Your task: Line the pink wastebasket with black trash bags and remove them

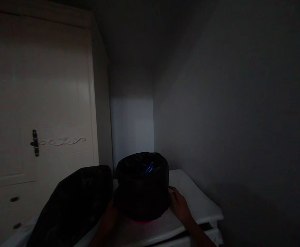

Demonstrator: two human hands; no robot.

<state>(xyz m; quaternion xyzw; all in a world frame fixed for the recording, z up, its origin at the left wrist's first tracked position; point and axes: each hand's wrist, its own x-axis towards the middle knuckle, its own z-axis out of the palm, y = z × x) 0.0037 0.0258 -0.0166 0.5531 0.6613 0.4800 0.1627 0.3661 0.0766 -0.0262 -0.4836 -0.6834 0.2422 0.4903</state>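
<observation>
1. Hands stand apart on either side of the black-lined round bin (143,195): the right hand (179,204) has its fingers at the bin's right side, and the left hand (109,218) is a dim shape by its lower left; whether either one pinches the liner or merely steadies it, I cannot tell in this gloom
2. Under the bin is a white cabinet top (203,202), and a pink edge (142,222) shows at the base; if the hands pushed unevenly, the bin could slide or tip
3. Inside the open mouth, a blue packet (148,168) with pale lettering sits tilted; a hard tilt of the bin might spill it, and slack liner could fold over it
4. Close by on the left bulges a black plastic bag (75,202); it might snag the left hand or be dragged along, since both black surfaces nearly merge there
5. Near the right forearm, a dark gap (205,226) runs below the cabinet top; a loose or uneven top could rock under sideways pressure
</observation>
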